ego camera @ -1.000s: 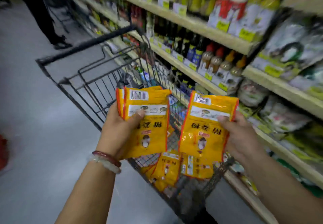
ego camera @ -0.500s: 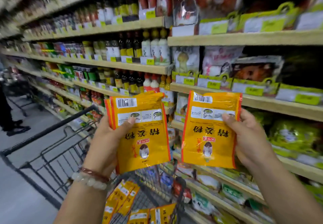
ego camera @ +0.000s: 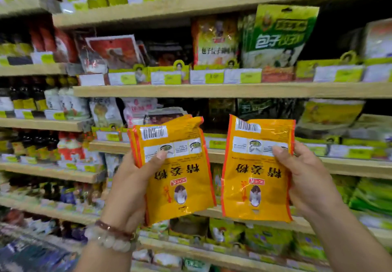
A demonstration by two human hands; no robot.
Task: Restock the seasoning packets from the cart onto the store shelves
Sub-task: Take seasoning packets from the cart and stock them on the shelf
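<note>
Held up before the shelves (ego camera: 233,90), 2 hands and at least 3 orange packets, all upside down: a stack of 2 or more (ego camera: 174,172) in the left hand (ego camera: 129,189), 1 packet (ego camera: 257,170) in the right hand (ego camera: 307,178). Thumbs pressed across the fronts, fingers curled behind, clamped on the packets' outer edges. Behind, 5 shelf levels crowded with pouches, bottles (ego camera: 27,97) at left, a green bag (ego camera: 277,36) above.
</note>
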